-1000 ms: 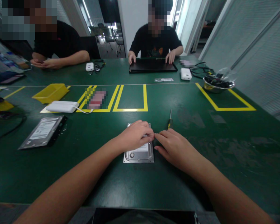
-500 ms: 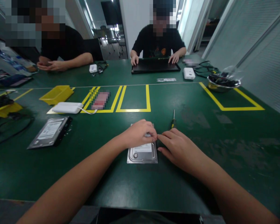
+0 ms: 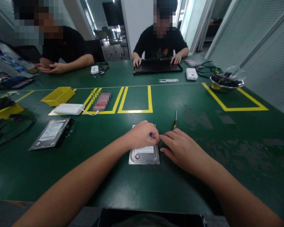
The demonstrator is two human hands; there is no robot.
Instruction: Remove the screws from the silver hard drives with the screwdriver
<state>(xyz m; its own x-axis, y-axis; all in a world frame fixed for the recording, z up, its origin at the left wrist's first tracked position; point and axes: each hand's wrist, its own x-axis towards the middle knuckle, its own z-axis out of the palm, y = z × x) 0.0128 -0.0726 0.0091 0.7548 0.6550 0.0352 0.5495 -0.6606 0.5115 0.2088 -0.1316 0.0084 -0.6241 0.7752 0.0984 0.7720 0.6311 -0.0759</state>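
Observation:
A silver hard drive (image 3: 146, 157) lies flat on the green table in front of me, its white label partly covered. Over its upper half is my left hand (image 3: 144, 135), fingers curled in and fingertips brought together at the drive's right edge; anything between them is hidden. My right hand (image 3: 180, 146) rests just right of the drive. Its index finger stretches to the left fingertips, and its thumb stays apart below. Just beyond the right hand lies a screwdriver (image 3: 175, 123) with a yellow and dark handle, its shaft pointing away from me.
A second hard drive (image 3: 52, 133) lies to the left, small bits beside it. Behind it are a white power bank (image 3: 69, 109) and a yellow bin (image 3: 59, 96). A metal bowl (image 3: 226, 83) stands far right. Across the table, a person's hands touch a dark panel (image 3: 158, 66).
Both hands keep nearly the same place at the drive's right edge. The left fingers shift slightly. The view tilts a little.

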